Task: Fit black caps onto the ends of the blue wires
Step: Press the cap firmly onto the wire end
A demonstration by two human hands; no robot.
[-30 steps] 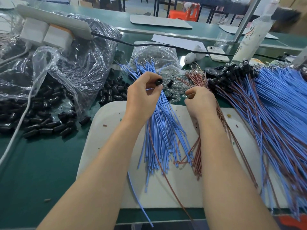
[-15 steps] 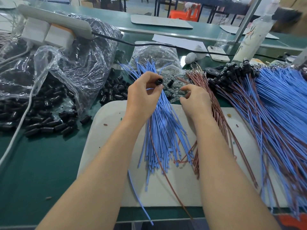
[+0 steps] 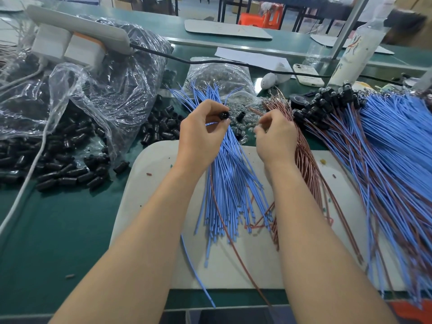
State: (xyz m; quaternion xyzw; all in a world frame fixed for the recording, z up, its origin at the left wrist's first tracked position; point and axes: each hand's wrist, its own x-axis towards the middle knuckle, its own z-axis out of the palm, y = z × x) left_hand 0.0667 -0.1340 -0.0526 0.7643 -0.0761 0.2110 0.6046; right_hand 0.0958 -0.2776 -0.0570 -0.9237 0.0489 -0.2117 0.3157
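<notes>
The left grip (image 3: 202, 139) pinched a black cap (image 3: 223, 115) above the mat's (image 3: 145, 183) far edge, over the blue wires (image 3: 224, 183) lying across the mat. The right grip (image 3: 277, 136) curled just beside it; whether it held a wire, I could not tell. A bent wire end might miss the cap's hole, or the small cap could slip from the pinch.

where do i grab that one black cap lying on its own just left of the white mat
Pinch the lone cap across its middle, fingers on its two long sides, coming straight down from above. It lies on its side on the green table, slanted, just off the white mat, with room on both flanks.
</notes>
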